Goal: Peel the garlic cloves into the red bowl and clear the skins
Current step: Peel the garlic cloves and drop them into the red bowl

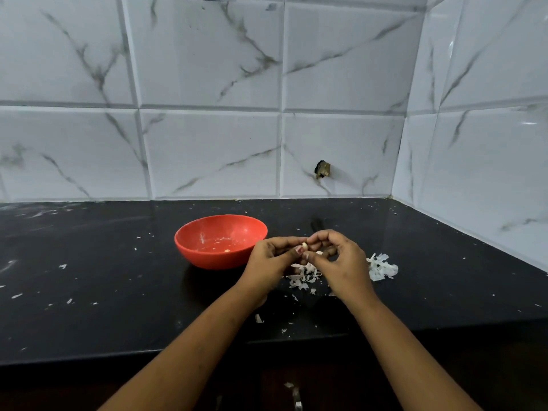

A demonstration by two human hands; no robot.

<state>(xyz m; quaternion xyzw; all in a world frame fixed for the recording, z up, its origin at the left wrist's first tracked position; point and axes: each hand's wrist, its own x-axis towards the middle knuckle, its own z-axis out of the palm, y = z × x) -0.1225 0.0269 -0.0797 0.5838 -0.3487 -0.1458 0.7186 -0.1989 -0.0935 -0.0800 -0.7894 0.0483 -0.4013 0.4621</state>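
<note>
A red bowl [221,241] stands on the black counter [103,277], with a few small garlic bits on its floor. Just right of it, above the counter, my left hand [271,259] and my right hand [338,256] meet and pinch one small pale garlic clove [304,245] between their fingertips. Papery white garlic skins [304,275] lie in a loose pile under my hands. A second heap of skins [381,266] sits to the right of my right hand.
Small skin flakes [62,266] are scattered over the counter and near its front edge [178,355]. White marble-look tiles form the back wall [207,149] and a side wall [474,173] at the right. A small dark fitting [322,169] sticks out of the back wall.
</note>
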